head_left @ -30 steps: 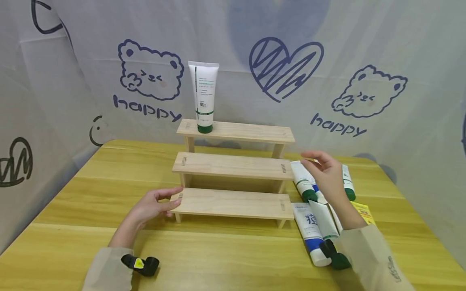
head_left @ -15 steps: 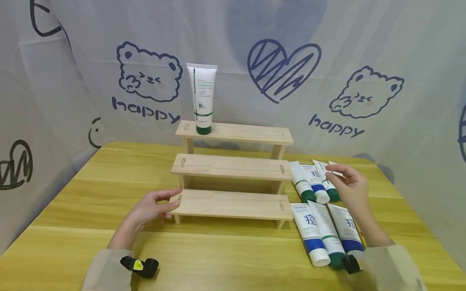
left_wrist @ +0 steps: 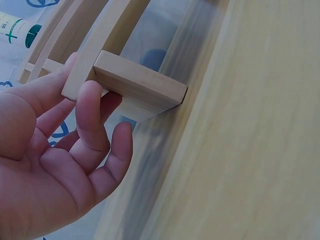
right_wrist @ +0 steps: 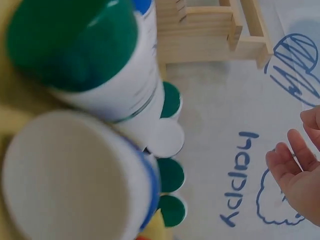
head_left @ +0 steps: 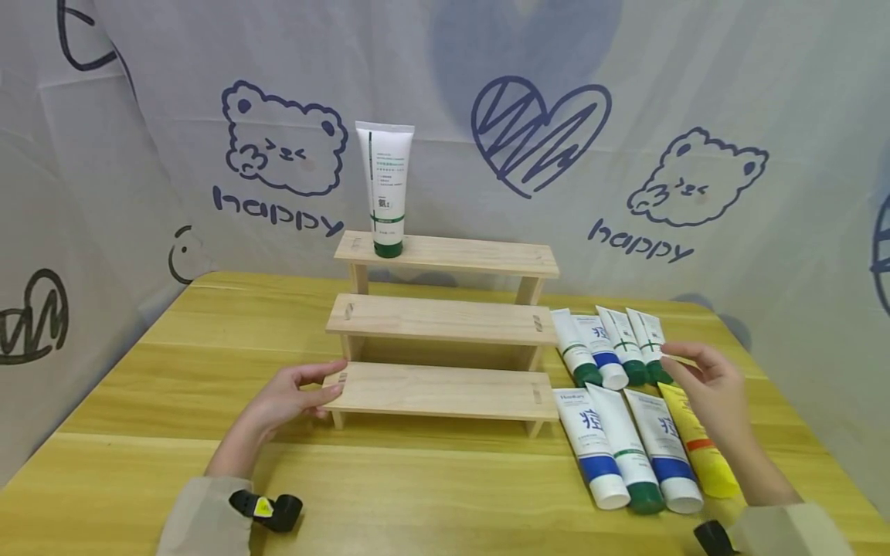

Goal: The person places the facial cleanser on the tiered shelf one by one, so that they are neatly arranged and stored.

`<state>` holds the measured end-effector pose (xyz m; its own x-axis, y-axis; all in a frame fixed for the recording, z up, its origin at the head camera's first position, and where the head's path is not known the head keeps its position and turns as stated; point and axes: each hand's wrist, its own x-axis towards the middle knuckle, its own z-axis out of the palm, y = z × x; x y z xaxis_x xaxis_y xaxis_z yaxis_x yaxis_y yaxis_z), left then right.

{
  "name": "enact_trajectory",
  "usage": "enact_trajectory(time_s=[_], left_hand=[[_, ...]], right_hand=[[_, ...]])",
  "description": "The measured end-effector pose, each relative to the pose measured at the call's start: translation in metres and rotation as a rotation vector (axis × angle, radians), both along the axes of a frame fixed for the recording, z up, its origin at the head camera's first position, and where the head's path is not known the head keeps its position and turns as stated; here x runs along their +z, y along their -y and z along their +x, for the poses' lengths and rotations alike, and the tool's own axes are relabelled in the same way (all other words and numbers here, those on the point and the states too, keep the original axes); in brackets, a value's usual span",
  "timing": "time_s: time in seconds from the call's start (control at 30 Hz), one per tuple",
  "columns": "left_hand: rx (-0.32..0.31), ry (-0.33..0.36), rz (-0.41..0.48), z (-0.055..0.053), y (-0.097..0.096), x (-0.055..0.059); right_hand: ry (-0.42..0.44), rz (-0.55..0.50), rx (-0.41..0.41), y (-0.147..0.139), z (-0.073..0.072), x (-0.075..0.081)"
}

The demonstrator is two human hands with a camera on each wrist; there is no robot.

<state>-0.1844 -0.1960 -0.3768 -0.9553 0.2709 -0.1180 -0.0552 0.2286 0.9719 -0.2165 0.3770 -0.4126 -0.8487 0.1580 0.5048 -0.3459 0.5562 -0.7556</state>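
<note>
A three-step wooden display rack stands on the table. My left hand grips the left end of its lowest step, and the left wrist view shows the fingers curled round the board's corner. Upright on the top step, toward the left, is a white tube with a green cap. My right hand is raised over the right side of the tubes, holding nothing, its fingers loosely bent. Its fingertips overlap a small green-capped tube in the head view. Below it lies a yellow tube, partly covered by the hand.
Right of the rack, tubes lie in two rows, caps toward me. Small tubes form the far row. Larger blue-banded and green-capped tubes form the near row. A printed curtain hangs behind the wooden table.
My right hand has moved right and toward me, from beside the rack across the tubes, uncovering both rows. My left hand keeps its grip on the rack.
</note>
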Motion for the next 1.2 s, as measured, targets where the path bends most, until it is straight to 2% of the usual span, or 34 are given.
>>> enact_trajectory(time_s=[0.2, 0.5, 0.7, 0.8, 0.93, 1.03, 1.2], left_hand=[[-0.003, -0.002, -0.001, -0.001, 0.0, -0.001], [-0.007, 0.007, 0.001, 0.0, 0.001, 0.0], [-0.003, 0.013, 0.0, 0.0, 0.0, 0.0], [-0.003, 0.014, -0.003, 0.0, 0.0, 0.0], [-0.003, 0.016, -0.001, 0.0, 0.0, 0.0], [-0.003, 0.015, 0.0, 0.0, 0.0, 0.0], [-0.006, 0.002, -0.004, 0.0, 0.0, 0.0]], right_hand=[[0.04, 0.011, -0.059, -0.005, 0.026, 0.002], [0.156, 0.056, -0.085, -0.015, 0.049, 0.0], [0.229, 0.06, -0.099, -0.024, 0.055, -0.006], [0.255, 0.066, -0.06, -0.033, 0.058, -0.009], [0.298, 0.165, -0.042, -0.05, 0.058, -0.017], [0.372, 0.25, -0.064, -0.06, 0.058, -0.021], [0.513, 0.25, -0.008, -0.059, 0.063, -0.012]])
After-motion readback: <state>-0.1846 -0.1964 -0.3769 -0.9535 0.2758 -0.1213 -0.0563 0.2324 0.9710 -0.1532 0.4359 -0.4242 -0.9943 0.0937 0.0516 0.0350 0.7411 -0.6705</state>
